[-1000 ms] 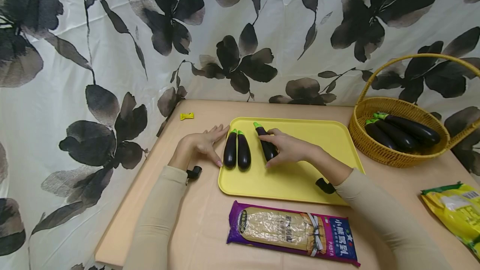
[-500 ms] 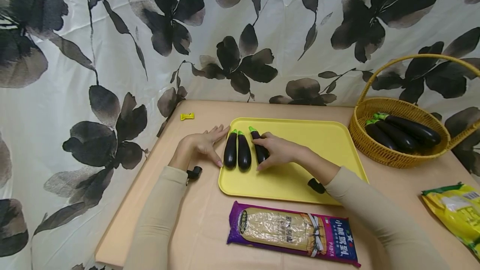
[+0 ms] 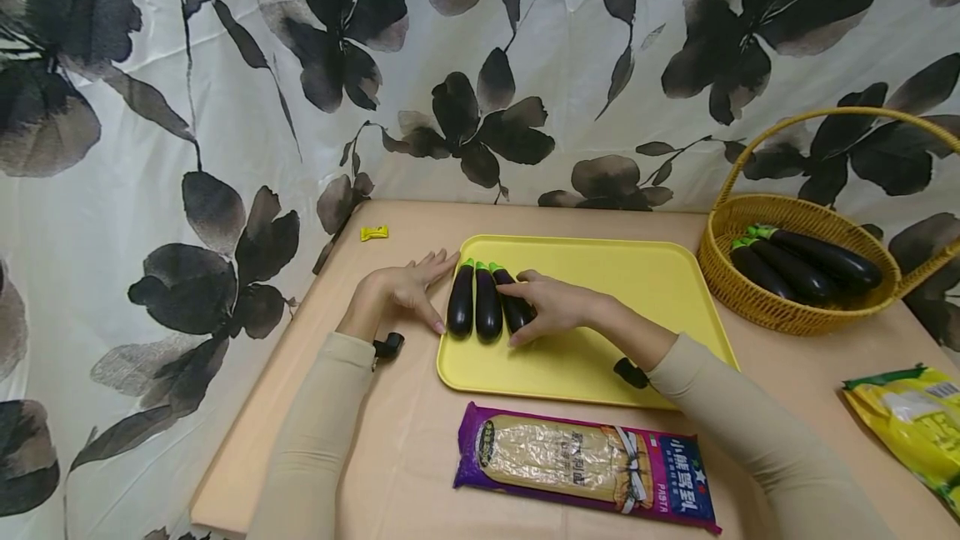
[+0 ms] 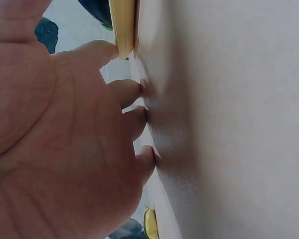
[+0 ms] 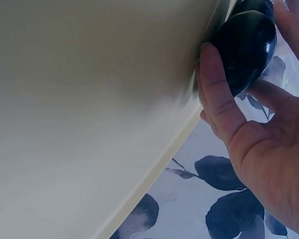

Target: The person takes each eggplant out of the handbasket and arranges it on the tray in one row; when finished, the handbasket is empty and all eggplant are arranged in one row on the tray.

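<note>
Three dark purple eggplants with green stems lie side by side on the left part of a yellow tray [image 3: 525, 373]. My right hand [image 3: 566, 304] holds the rightmost eggplant [image 3: 515, 311], thumb on the near side and fingers on the far side. In the right wrist view its glossy rounded end [image 5: 249, 47] shows between thumb and fingers. The middle eggplant [image 3: 488, 307] and the left eggplant [image 3: 460, 307] lie just beside it. Against the tray's left edge, my left hand [image 3: 397, 290] rests with fingers spread; in the left wrist view a finger touches the tray's rim [image 4: 120, 30].
A wicker basket [image 3: 795, 319] with several eggplants stands at the right. In front of the tray lies a purple pasta packet [image 3: 585, 465]. A yellow bag [image 3: 907, 423] is at the far right, and a small yellow wrapped piece [image 3: 374, 232] lies at the back left.
My right hand has slid its eggplant left across the tray, up beside the other two, and it has turned slightly. The left hand has stayed in place.
</note>
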Tool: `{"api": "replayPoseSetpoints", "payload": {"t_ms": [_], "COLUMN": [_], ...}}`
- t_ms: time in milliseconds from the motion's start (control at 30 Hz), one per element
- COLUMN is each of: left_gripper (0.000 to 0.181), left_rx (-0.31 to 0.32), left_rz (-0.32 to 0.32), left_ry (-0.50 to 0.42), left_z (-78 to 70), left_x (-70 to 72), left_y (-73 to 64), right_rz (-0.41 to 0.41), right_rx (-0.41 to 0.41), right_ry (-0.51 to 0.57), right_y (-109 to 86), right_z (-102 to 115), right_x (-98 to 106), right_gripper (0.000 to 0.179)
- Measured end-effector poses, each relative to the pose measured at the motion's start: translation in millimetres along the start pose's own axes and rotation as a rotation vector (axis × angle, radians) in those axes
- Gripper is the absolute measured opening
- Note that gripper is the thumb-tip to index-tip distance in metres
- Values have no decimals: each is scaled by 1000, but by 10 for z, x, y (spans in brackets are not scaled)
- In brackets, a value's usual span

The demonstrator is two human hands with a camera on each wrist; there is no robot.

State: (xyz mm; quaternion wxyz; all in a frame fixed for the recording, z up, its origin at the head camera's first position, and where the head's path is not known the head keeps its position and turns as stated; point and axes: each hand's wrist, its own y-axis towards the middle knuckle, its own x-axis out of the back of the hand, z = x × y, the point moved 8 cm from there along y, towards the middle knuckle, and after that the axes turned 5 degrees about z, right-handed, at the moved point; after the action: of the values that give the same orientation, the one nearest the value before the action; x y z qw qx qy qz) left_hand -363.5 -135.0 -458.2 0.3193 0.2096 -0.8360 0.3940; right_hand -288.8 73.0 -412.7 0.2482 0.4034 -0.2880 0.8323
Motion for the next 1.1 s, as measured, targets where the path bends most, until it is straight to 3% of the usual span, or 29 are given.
{"api": "replayPoseSetpoints", "payload": {"t_ms": [300, 467, 600, 833, 1100], "left_gripper": [149, 149, 148, 148, 151], "left_rx": [-2, -9, -10, -8, 18], "left_rz": [-2, -6, -8, -8, -20], "left_ry": [-2, -5, -6, -17, -31], "left_z": [-15, -21, -20, -43, 0], "left_x": [-2, 2, 1, 3, 9], "left_y": [11, 24, 30, 13, -4], "right_rz": [-16, -64, -209, -500, -738], "right_rx": [3, -17, 9, 4, -16], "right_ry": [29, 72, 37, -16, 20], "right_y": [-28, -168, -373, -925, -1458], "right_z": [-23, -34, -12, -1, -196], "right_x": [7, 147, 390, 792, 1034], "right_gripper": [96, 95, 83, 70, 61]}}
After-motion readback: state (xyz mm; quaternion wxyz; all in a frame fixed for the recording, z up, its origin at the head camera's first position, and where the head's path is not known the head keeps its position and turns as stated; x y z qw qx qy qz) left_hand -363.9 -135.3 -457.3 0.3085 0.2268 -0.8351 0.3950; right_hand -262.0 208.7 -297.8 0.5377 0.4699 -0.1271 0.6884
